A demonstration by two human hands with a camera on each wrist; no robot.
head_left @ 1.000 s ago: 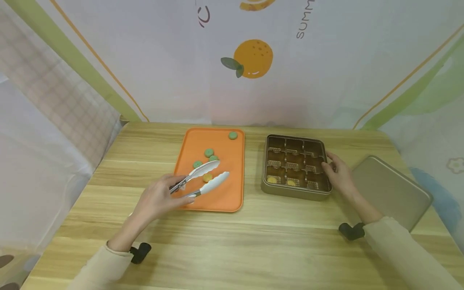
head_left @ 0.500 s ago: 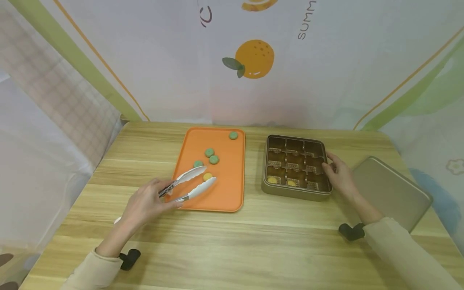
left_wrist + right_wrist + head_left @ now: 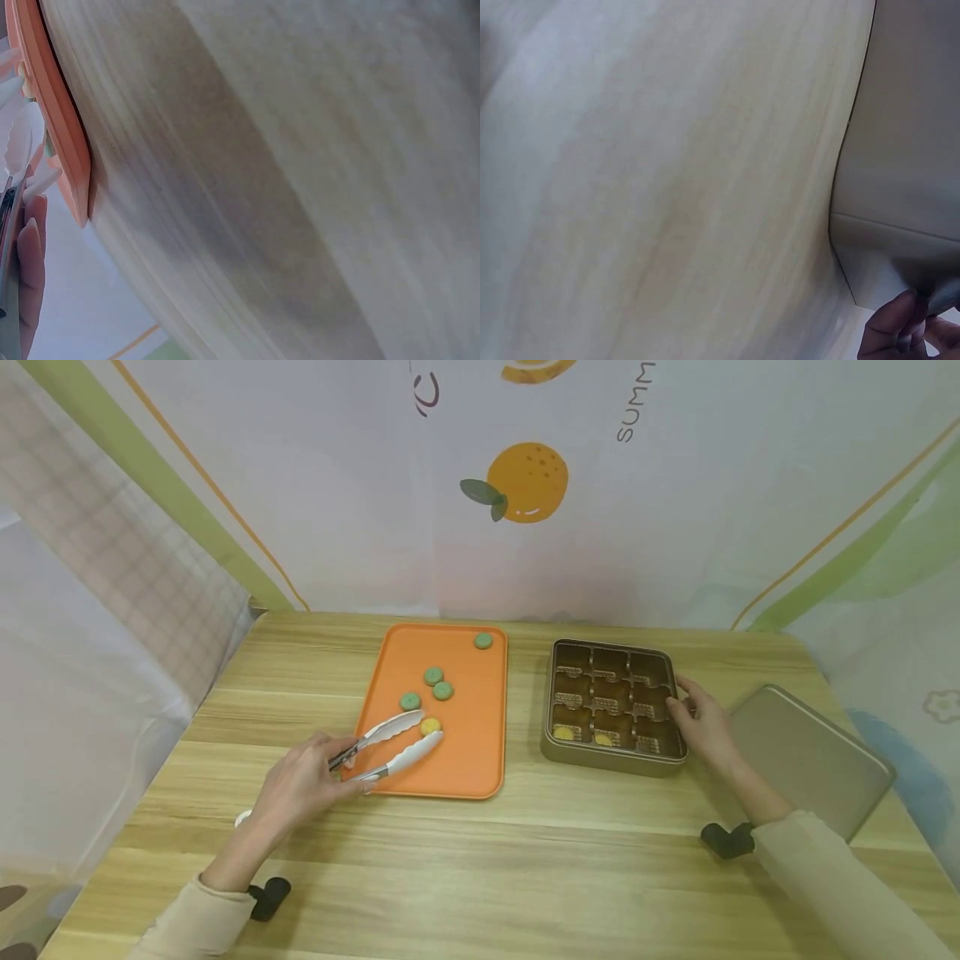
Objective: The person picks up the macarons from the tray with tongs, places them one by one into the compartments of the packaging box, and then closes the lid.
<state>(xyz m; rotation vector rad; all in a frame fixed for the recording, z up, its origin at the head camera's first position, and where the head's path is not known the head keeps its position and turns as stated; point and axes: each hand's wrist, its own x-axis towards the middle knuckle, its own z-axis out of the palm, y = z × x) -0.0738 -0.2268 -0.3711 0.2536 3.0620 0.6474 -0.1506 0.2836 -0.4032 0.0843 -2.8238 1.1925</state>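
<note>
My left hand [image 3: 303, 785] holds a pair of tongs [image 3: 393, 750] with white scalloped tips and metal arms. The tips stand apart over the orange tray [image 3: 472, 760], on either side of a yellow macaron-like cookie [image 3: 431, 727]. Several green cookies [image 3: 433, 676] lie farther back on the tray. At the right side of a bronze square tin [image 3: 615, 762], my right hand [image 3: 703, 722] grips the wall, thumb at the rim. The tin's insert has several compartments; two front ones each hold a yellow piece [image 3: 563, 732]. In the left wrist view, the tongs [image 3: 22, 150] show at the left edge.
The tin's flat lid [image 3: 806, 747] lies on the wooden table [image 3: 525, 877] to the right, partly behind my right forearm. A printed cloth [image 3: 660, 543] hangs behind the table's back edge.
My left hand and the tongs have moved left and toward me, then settled with the tips around the yellow cookie. The right hand and tin have stayed still.
</note>
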